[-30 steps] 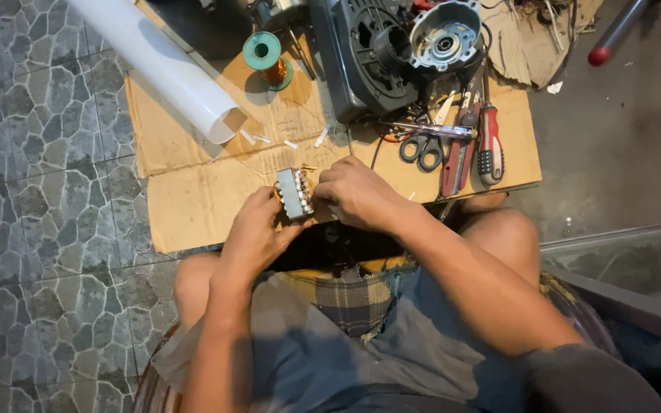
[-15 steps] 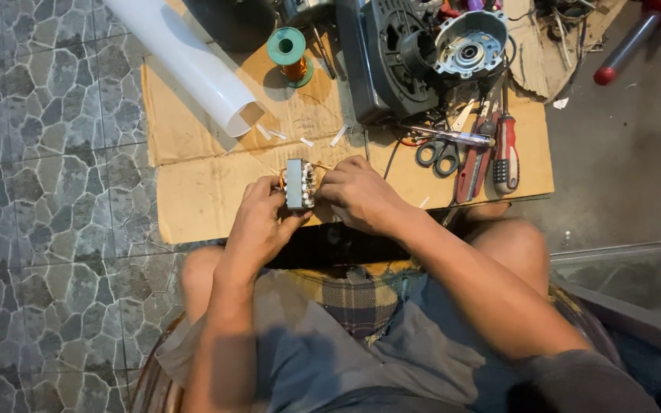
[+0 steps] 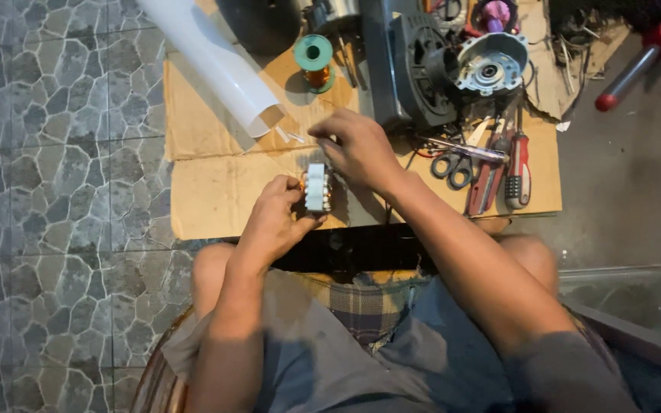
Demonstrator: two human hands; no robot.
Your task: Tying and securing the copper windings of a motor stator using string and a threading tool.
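Note:
My left hand [image 3: 275,218] grips a small grey metal motor core [image 3: 317,187] wound with copper wire, holding it upright over a sheet of cardboard [image 3: 216,191]. My right hand [image 3: 355,147] is raised just above and to the right of the core, fingers pinched near a small white strip [image 3: 294,138]; I cannot tell whether it holds anything. Both forearms reach forward from my lap.
A white plastic tube [image 3: 216,65] lies at the upper left. A green spool of copper wire [image 3: 314,60] stands behind. Dismantled motor housings [image 3: 453,69], scissors [image 3: 453,164], red-handled screwdrivers [image 3: 516,168] lie right. Stone-patterned tiles [image 3: 55,229] cover the left floor.
My right hand has lifted off the core and moved up and away from it. My left hand keeps hold of the core. The view has shifted slightly downward.

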